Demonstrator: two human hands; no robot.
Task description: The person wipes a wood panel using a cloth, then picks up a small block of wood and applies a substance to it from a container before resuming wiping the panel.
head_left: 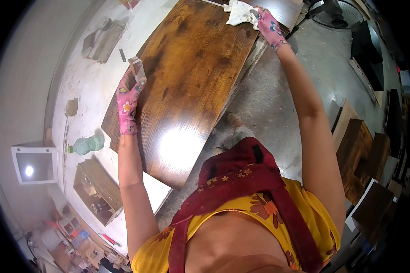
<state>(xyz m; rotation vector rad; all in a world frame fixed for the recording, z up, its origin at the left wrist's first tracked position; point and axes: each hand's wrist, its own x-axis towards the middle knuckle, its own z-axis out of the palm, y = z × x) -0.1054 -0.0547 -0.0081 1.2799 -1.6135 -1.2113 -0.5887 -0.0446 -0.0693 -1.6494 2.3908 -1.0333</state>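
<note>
1. Workbench (84,98) comes first by size: pale, dusty and paint-flecked, it runs under and beyond the left hand, toward the far left.
2. Stained wooden board (191,86) lies on it between the two hands, dark brown and glossy with a bright glare spot near the person. Its long axis runs from the lower left, near the person's left elbow, up to the right hand at the far end (so it points diagonally away and rightward).
3. Dark stained panels (362,159) are stacked on the floor well out beyond the right arm, some with white edges.
4. Open wooden box (98,189) sits on the bench beside the left elbow, small odds and ends inside; I cannot tell what they are.
5. Fan (335,13) stands on the floor just past the right hand.
6. Green plastic bottle (86,145) lies on its side just left of the left wrist, neck pointing left; any label is too small to tell.
7. White cloth (239,12) is bunched on the board's far end, gripped in the right hand (269,25), whose pink flowered glove is closed round it.
8. Left hand (128,98), gloved alike, rests at the board's left edge, fingers curled round a small pale block (136,68) that stands up above the fingertips.
</note>
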